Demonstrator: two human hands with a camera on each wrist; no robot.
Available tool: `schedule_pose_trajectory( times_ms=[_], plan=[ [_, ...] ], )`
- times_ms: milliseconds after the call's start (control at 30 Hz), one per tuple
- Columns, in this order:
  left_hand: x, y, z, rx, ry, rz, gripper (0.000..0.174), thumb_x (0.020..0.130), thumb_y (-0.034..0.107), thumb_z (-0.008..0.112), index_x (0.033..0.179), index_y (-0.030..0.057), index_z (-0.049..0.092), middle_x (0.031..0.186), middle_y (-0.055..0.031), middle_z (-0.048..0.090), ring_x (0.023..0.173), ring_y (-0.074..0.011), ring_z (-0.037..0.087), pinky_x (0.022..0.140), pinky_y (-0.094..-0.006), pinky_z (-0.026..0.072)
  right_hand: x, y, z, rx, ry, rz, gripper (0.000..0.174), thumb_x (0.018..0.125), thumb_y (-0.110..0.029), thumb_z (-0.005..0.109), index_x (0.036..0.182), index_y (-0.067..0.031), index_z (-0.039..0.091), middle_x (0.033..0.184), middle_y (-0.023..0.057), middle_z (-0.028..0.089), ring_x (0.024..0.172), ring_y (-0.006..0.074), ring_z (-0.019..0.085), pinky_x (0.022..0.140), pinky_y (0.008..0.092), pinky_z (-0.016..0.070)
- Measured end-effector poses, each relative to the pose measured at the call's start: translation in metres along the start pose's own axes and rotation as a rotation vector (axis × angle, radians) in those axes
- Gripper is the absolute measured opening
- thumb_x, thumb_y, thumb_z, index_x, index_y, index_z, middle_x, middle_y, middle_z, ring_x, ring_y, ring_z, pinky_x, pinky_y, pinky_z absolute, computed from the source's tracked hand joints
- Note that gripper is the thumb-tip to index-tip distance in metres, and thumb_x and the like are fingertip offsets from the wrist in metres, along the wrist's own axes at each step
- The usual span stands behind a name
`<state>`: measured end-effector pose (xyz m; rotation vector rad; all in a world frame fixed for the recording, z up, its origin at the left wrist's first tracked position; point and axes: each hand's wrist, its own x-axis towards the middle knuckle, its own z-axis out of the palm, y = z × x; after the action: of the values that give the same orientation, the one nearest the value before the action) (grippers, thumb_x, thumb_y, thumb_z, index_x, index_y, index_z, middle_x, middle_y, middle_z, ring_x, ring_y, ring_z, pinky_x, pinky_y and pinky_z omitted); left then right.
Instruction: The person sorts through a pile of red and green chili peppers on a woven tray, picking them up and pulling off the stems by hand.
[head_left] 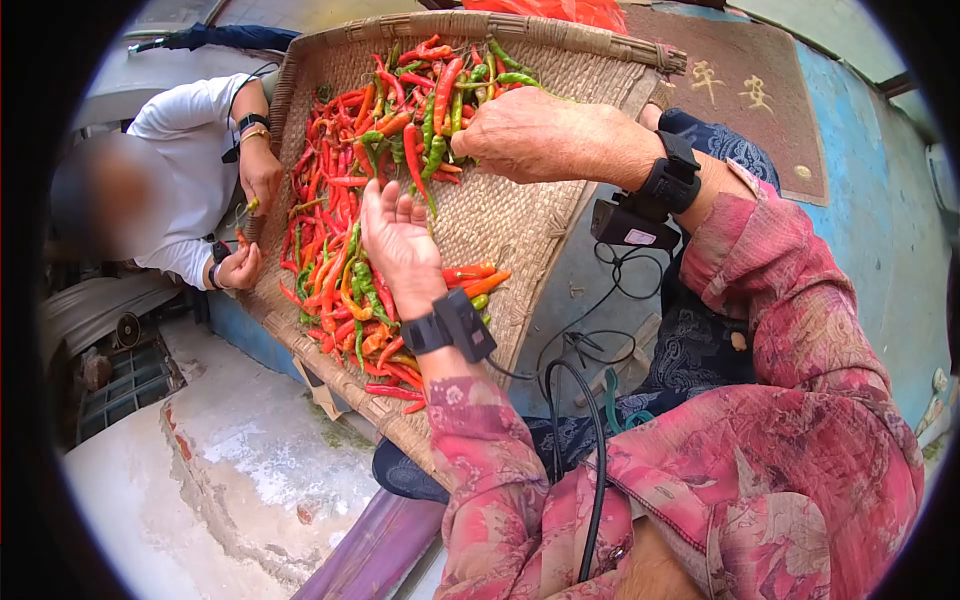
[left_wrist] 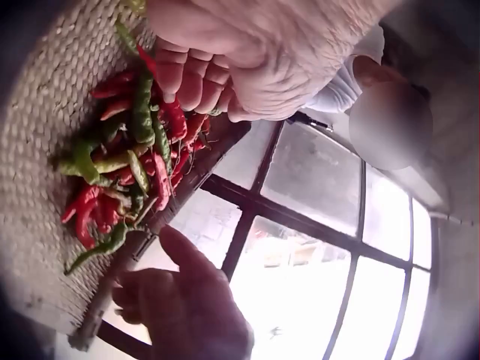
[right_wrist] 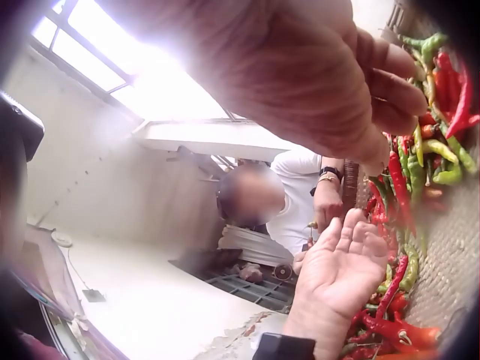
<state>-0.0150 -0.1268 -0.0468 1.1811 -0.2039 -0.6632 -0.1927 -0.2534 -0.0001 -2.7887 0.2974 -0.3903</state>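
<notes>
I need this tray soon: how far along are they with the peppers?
Done: the peppers lie on the woven tray, with no finished pile visible. In hand: the other person holds a small one; the wearer's left hand is open and empty; the right hand hides its grip. Left: if they are sorting, probably most of it, as red and green lie mixed.

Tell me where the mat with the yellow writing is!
In the head view, the brown mat lies at the upper right, on the blue floor, by a corner of the woven tray.
</notes>
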Motion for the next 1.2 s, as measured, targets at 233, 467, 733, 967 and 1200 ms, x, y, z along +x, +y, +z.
schedule_pose_trajectory(
  times_ms=[233,467,733,967,1200],
  plan=[
    [0.057,-0.042,0.015,1.329,-0.107,0.488,0.025,0.079,0.02,0.062,0.098,0.0038,0.062,0.086,-0.0146,0.062,0.085,-0.0284,0.06,0.074,-0.0391,0.0457,0.002,0.003,-0.005,-0.074,0.04,0.044,0.012,0.07,-0.01,0.06,0.076,-0.0001,0.062,0.07,0.0153,0.063,0.069,0.0295,0.064,0.058,0.0406,0.0514],
    [0.011,-0.041,0.01,1.225,-0.252,0.452,0.019,0.083,0.014,0.058,0.097,0.0023,0.063,0.077,-0.0151,0.064,0.068,-0.0269,0.062,0.064,-0.0367,0.0468,0.002,0.004,-0.002,-0.084,0.038,0.041,0.012,0.07,-0.01,0.059,0.077,-0.0007,0.063,0.072,0.0145,0.064,0.071,0.0291,0.065,0.061,0.0398,0.0524],
    [-0.042,-0.024,-0.007,1.133,-0.247,0.4,0.017,0.085,0.012,0.057,0.097,0.0004,0.062,0.072,-0.0121,0.061,0.063,-0.0209,0.056,0.06,-0.034,0.0444,0.004,-0.002,0.021,-0.016,0.044,-0.018,0.011,0.075,-0.008,0.058,0.083,-0.0015,0.055,0.066,0.0141,0.06,0.067,0.0302,0.064,0.053,0.0422,0.0496],
    [-0.073,-0.012,-0.003,1.19,-0.27,0.46,0.015,0.086,0.013,0.057,0.094,0.0006,0.06,0.076,-0.016,0.061,0.068,-0.0287,0.058,0.062,-0.0367,0.0441,0.007,-0.011,0.025,-0.028,-0.038,-0.082,0.011,0.075,-0.008,0.059,0.084,-0.0015,0.058,0.066,0.0129,0.062,0.067,0.0296,0.065,0.054,0.0411,0.0513],
    [-0.079,0.012,-0.022,1.102,-0.285,0.224,0.021,0.091,0.02,0.053,0.088,0.0002,0.061,0.064,-0.0037,0.056,0.057,-0.0092,0.049,0.054,-0.026,0.0402,0.005,-0.013,0.017,-0.033,-0.124,-0.021,0.009,0.074,-0.011,0.059,0.079,-0.004,0.061,0.067,0.0122,0.062,0.067,0.0292,0.065,0.055,0.0408,0.0514]
  ],
)
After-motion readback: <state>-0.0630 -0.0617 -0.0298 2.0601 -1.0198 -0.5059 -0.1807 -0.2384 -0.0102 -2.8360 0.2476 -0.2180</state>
